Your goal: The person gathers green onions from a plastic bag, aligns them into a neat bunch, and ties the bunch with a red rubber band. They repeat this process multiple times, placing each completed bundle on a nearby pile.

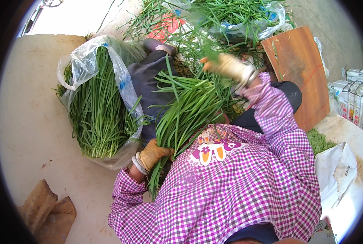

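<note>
My left hand (154, 154), in a tan work glove, grips a bunch of long green leafy stalks (184, 109), probably garlic chives, which lies across my lap. My right hand (227, 67), in a pale glove with orange fingertips, is raised beyond the bunch and blurred by motion. Blurred green bits show at its fingers; whether it holds them I cannot tell. To the left of my legs, a clear plastic bag (123, 79) stands open around a large, neatly aligned bundle of the same greens (99, 113).
Ahead lie loose greens (181, 48) over a red bag (166, 27), with another filled plastic bag (245, 32) behind. A curved wooden board (300, 70) leans at the right, near white crates (352, 100) and a white sack (334, 174). Brown cardboard (53, 213) lies at lower left.
</note>
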Demonstrator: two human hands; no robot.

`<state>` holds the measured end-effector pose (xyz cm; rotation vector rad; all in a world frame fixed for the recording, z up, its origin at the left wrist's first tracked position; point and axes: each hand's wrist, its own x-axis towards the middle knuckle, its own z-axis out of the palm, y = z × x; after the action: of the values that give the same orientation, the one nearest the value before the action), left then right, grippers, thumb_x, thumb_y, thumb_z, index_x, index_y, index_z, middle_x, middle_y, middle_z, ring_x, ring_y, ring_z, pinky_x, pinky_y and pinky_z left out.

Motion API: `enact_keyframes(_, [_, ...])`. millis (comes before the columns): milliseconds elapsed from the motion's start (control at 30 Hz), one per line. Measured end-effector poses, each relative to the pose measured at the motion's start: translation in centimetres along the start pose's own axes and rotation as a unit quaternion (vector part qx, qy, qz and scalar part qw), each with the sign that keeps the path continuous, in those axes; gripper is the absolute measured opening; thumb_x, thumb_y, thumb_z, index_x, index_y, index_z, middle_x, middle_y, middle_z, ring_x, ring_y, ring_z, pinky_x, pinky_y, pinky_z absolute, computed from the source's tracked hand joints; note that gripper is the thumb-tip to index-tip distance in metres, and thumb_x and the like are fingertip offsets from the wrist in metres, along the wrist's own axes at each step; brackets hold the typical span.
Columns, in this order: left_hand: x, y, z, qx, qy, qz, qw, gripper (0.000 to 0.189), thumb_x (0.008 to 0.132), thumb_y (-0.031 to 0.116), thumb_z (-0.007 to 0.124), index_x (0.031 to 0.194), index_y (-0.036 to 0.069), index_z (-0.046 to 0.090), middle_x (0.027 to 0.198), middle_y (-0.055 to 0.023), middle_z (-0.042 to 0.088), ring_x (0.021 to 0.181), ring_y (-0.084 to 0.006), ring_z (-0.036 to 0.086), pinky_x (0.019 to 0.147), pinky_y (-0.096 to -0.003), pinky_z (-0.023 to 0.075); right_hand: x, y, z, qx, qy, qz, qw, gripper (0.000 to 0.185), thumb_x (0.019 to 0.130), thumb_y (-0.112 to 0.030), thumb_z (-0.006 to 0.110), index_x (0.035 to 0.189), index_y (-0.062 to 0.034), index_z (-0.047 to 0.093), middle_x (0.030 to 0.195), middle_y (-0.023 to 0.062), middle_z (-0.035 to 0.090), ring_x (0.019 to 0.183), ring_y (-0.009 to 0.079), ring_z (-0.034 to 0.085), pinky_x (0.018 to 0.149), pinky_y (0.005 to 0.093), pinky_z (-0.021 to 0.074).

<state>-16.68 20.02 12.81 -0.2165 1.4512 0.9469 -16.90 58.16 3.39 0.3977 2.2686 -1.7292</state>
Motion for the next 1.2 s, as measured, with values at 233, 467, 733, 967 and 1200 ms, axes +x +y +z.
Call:
enact_keyframes(233, [-0.4,-1.2,1.9,0.181,0.049,0.11,0.976,0.037,0.084,0.011,0.069,0.119,0.0,0.065,0.107,-0.0152,0.072,0.096,-0.0258,0.068,0.086,-0.0336,0.0514,3.1,1.0,5.7,-0.352,0.025,0.168,0.92,0.033,0.09,-0.018,0.051,0.118,-0.002,0.06,0.099,0.0237,0.071,0.092,0.0368,0.071,0.081,0.0444,0.0569])
enact_keyframes(467, [-0.7,-5.0,0.7,0.114,0.066,0.163,0.978,0.037,0.083,0.0,0.068,0.121,0.0,0.064,0.113,-0.0112,0.072,0.094,-0.02,0.068,0.083,-0.032,0.0534,5.3,0.9,-13.8,-0.392,0.343,0.028,0.853,0.058,0.097,-0.055,0.051,0.132,-0.0085,0.052,0.085,0.0175,0.071,0.08,0.031,0.071,0.072,0.0432,0.0574])
enact_keyframes(733, [-0.4,-4.6,0.4,-0.045,0.071,0.084,0.993,0.03,0.081,-0.002,0.068,0.11,-0.002,0.066,0.09,-0.008,0.071,0.072,-0.0167,0.066,0.067,-0.0285,0.0538,1.1,-3.8,-5.1,-0.321,-0.007,-0.004,0.947,0.081,0.083,-0.068,0.063,0.135,-0.0067,0.054,0.14,0.0178,0.055,0.126,0.0314,0.055,0.107,0.0393,0.0442])
enact_keyframes(967, [-3.3,-0.7,-0.1,-0.039,0.109,0.121,0.986,0.022,0.079,-0.001,0.068,0.1,-0.006,0.064,0.079,-0.011,0.068,0.064,-0.018,0.063,0.061,-0.0297,0.0516,1.5,-1.1,2.1,-0.53,0.011,0.069,0.845,0.032,0.091,-0.036,0.06,0.097,-0.0061,0.071,0.086,0.0151,0.071,0.083,0.0309,0.069,0.076,0.0405,0.055])
enact_keyframes(1200, [-4.3,-0.5,-1.6,-0.038,0.206,0.138,0.968,0.021,0.075,0.004,0.069,0.095,-0.004,0.066,0.075,-0.009,0.065,0.057,-0.0183,0.063,0.053,-0.0277,0.0505,-1.0,-2.0,4.8,-0.125,0.003,-0.113,0.986,0.084,0.075,-0.069,0.069,0.126,-0.0026,0.061,0.125,0.0213,0.063,0.117,0.034,0.061,0.101,0.0406,0.0469])
